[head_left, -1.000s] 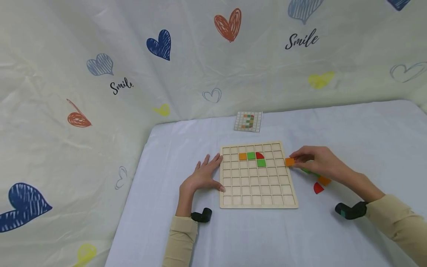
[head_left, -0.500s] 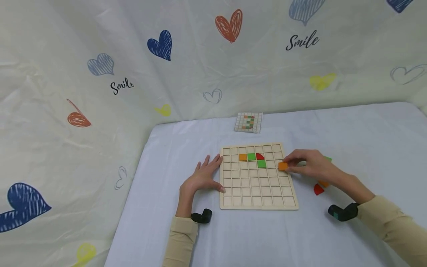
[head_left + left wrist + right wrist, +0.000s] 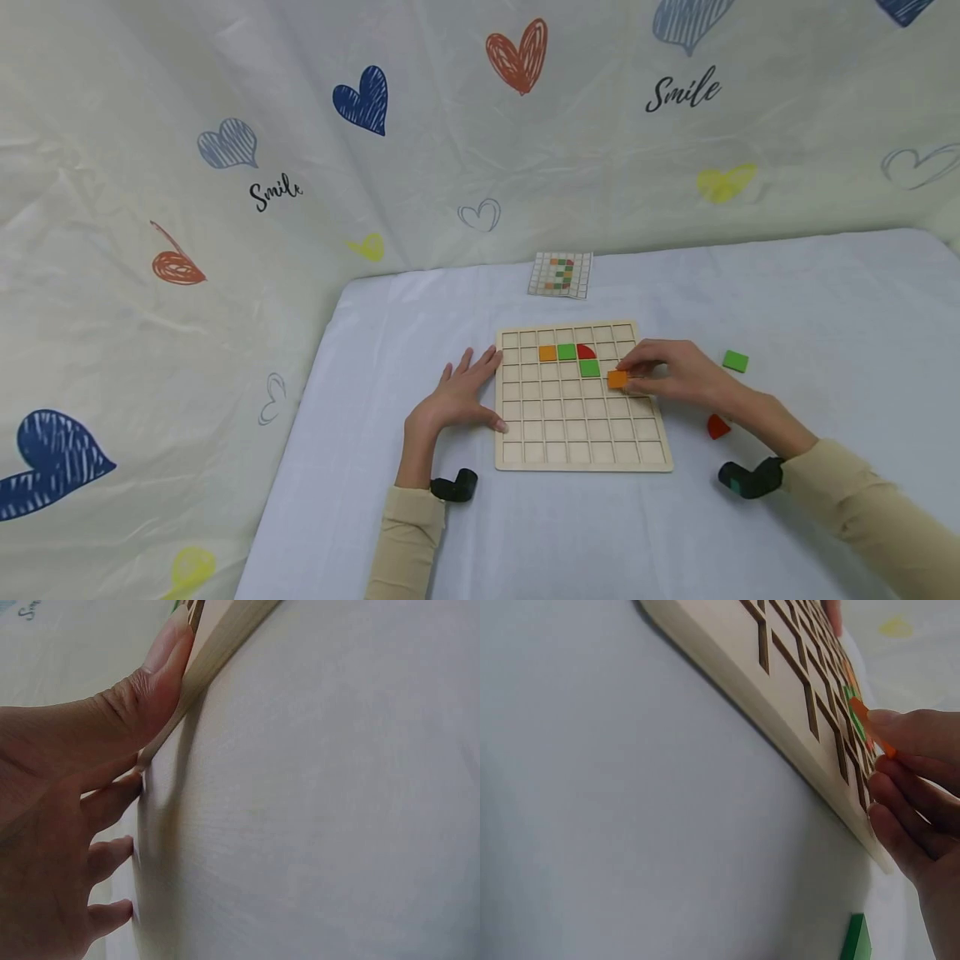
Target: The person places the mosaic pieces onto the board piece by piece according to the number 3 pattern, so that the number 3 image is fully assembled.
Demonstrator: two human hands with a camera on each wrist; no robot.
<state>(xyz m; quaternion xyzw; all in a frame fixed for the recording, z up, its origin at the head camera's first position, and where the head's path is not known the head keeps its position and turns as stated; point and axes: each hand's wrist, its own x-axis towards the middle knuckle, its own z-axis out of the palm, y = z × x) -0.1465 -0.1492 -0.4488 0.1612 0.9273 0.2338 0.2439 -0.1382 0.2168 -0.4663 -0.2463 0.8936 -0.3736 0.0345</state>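
Note:
A wooden grid board (image 3: 551,429) lies on the white-covered table. In its upper rows sit an orange square tile (image 3: 548,353), a green tile (image 3: 566,352), a red quarter-circle tile (image 3: 586,352) and, below the red one, another green tile (image 3: 590,368). My right hand (image 3: 678,372) pinches a loose orange square tile (image 3: 871,726) between thumb and fingers, over the board's right part. With spread fingers my left hand (image 3: 453,402) rests at the board's left edge, its thumb (image 3: 166,664) touching the rim.
A small pattern card (image 3: 560,276) with a coloured figure on a grid lies behind the board. To the right of the board are a green tile (image 3: 736,361) and a red quarter-circle tile (image 3: 717,427). A patterned cloth (image 3: 420,167) hangs behind the table.
My right hand has carried the orange tile leftward from beside the board's right edge to over its grid. The green tile at right has come into view. My left hand stays put.

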